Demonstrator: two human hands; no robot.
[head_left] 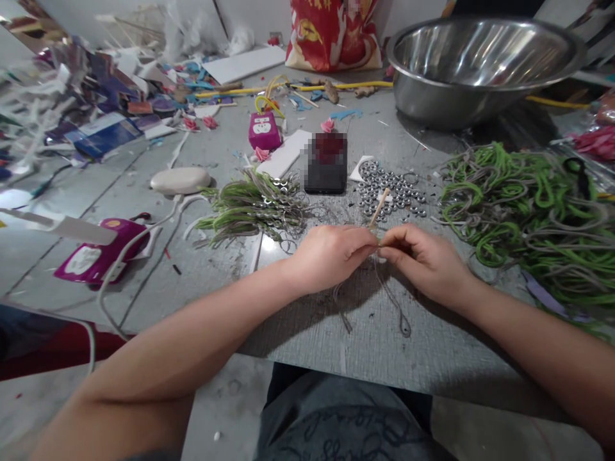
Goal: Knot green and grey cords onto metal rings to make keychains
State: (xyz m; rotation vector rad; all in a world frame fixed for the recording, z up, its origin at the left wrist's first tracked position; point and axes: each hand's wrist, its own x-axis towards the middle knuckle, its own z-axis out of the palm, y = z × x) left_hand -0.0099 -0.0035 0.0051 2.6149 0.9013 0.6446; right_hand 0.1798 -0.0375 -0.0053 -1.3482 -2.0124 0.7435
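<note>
Grey cord (396, 305) trails from the pinching right hand (427, 264)

Rings (371, 186) between cord bundle (240, 208), left, and cord heap (504, 211), right

A thin grey cord (394, 301), pinched at its far end, trails slack to the near right into a small loop, with another grey strand (344, 317) to its left and a slim tan stick (381, 206) slanting far and right beyond the pinch.
</note>
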